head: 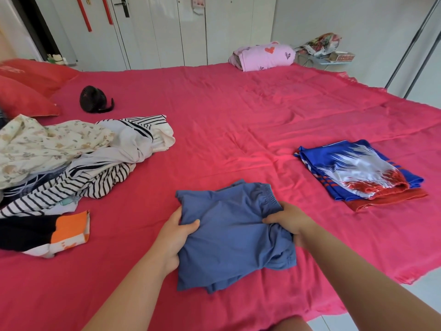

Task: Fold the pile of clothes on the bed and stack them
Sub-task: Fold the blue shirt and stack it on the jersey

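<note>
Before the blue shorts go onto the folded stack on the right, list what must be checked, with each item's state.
1. The left grip holds the blue shorts at their left edge: ok.
2. The right grip clutches bunched fabric below the waistband: ok.
3. Shorts folded flat and even: not ok, bunched and wrinkled.
4. The folded stack lies flat on the bed: ok.
5. The unfolded pile lies apart from the shorts: ok.
6. Hidden lower layers aligned: cannot tell.

L grip (170, 237) & R grip (290, 222) bare, forearms (133, 283) too.
</note>
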Action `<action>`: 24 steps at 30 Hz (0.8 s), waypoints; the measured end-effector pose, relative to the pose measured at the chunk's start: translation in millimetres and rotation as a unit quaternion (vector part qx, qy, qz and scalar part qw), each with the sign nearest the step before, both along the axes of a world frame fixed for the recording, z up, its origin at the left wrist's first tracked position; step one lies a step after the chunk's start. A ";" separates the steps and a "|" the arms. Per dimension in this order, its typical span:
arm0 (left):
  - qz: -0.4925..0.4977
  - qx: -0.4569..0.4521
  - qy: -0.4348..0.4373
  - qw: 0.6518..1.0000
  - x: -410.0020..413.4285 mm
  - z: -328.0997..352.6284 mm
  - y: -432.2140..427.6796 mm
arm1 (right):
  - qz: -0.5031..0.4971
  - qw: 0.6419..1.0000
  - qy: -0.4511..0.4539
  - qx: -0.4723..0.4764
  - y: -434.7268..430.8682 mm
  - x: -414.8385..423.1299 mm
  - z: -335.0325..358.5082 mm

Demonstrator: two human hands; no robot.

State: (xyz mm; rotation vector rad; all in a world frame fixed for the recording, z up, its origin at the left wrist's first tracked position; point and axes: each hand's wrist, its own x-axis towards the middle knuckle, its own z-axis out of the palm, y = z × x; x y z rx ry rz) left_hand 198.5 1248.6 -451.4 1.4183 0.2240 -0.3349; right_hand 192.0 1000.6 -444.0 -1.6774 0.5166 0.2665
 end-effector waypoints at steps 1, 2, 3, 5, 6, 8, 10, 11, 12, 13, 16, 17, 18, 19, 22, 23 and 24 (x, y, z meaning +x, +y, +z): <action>-0.004 -0.006 -0.004 1.000 2.4 5.6 -2.2 | -0.005 1.000 -0.002 0.021 -3.9 0.2 4.1; -0.010 -0.012 -0.009 1.000 5.5 11.2 -5.4 | -0.010 0.999 -0.004 0.036 -8.7 0.7 8.2; -0.017 -0.017 -0.015 1.000 8.7 17.2 -9.5 | -0.014 0.999 -0.005 0.050 -13.6 1.0 12.6; -0.031 -0.027 -0.025 0.999 16.6 29.8 -20.9 | -0.022 0.997 -0.010 0.072 -26.0 1.7 21.5; -0.041 -0.029 -0.030 0.998 20.9 35.9 -28.5 | -0.024 0.996 -0.013 0.080 -33.8 1.7 25.8; -0.062 -0.031 -0.041 0.997 29.9 47.1 -45.0 | -0.029 0.995 -0.021 0.089 -51.2 0.6 34.7; -0.082 -0.035 -0.053 0.995 39.0 56.8 -66.0 | -0.042 0.994 -0.030 0.091 -72.3 -0.9 43.3; -0.091 -0.037 -0.059 0.993 43.6 60.6 -78.2 | -0.053 0.994 -0.036 0.093 -84.1 -1.6 47.1; -0.100 -0.039 -0.065 0.992 48.5 63.8 -92.3 | -0.066 0.993 -0.041 0.092 -97.1 -2.4 50.5; -0.108 -0.040 -0.070 0.991 52.8 67.0 -107.9 | -0.080 0.992 -0.045 0.090 -111.1 -2.9 53.6; -0.125 -0.044 -0.079 0.988 64.3 72.7 -160.3 | -0.104 0.990 -0.054 0.076 -157.0 -5.6 64.1; -0.129 -0.051 -0.080 0.987 67.5 73.5 -178.9 | -0.109 0.990 -0.060 0.070 -173.7 -6.1 67.6; -0.133 -0.058 -0.081 0.986 70.1 73.6 -197.7 | -0.115 0.989 -0.066 0.064 -190.2 -6.3 71.2; -0.135 -0.064 -0.082 0.985 72.0 73.1 -215.7 | -0.121 0.988 -0.072 0.056 -206.5 -5.6 75.4; -0.137 -0.081 -0.091 0.983 79.1 70.8 -266.8 | -0.145 0.986 -0.082 0.025 -254.2 3.2 90.6; -0.135 -0.090 -0.094 0.982 82.5 70.0 -282.4 | -0.151 0.985 -0.087 0.016 -269.2 8.3 96.1; -0.132 -0.099 -0.097 0.981 86.7 69.7 -296.8 | -0.154 0.984 -0.093 0.007 -282.9 13.8 101.7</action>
